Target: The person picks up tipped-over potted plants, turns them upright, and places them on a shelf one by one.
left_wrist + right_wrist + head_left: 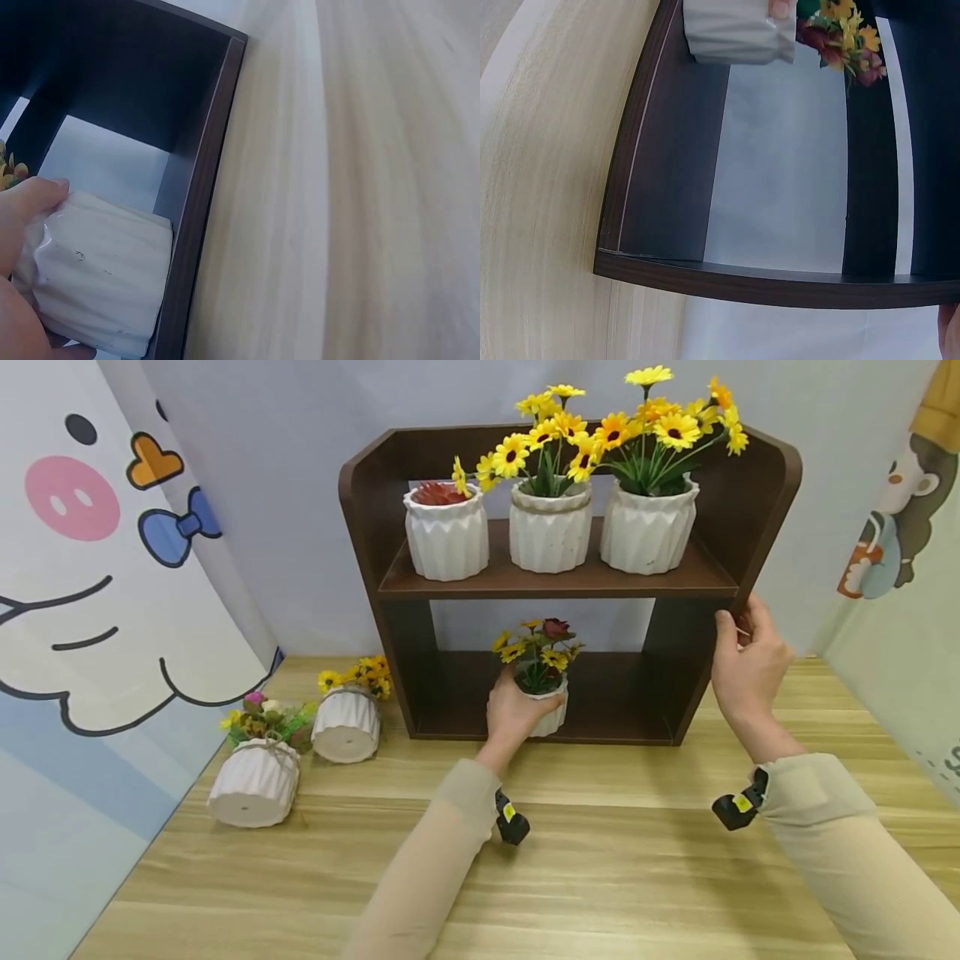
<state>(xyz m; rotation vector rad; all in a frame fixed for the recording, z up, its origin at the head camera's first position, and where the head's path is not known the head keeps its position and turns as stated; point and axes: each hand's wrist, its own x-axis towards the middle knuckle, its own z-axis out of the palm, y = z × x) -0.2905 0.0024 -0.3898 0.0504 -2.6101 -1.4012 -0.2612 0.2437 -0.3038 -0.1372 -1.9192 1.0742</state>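
The left hand [519, 712] is clamped on a white flower pot [553, 717], its thumb across the front of the pot and its other fingers round the far left side. The pot is at the front edge of the lower board [618, 693] of a brown shelf [558, 583], left of the middle of the bay's right half; its upright axis stands about square to that board, with the flowers [542, 652] uppermost. Whether the base bears fully on the wood cannot be told. The governing relation is front to back: the bay's depth lies beyond the pot, away from the wrist. The right hand [752, 660], well apart from the pot, touches the outer edge of the right side panel [708, 672]; its fingers are bent, but whether they grip cannot be told. Two further pots, a rear one [347, 727] and a front one [255, 783], lie tilted on the table [570, 877].
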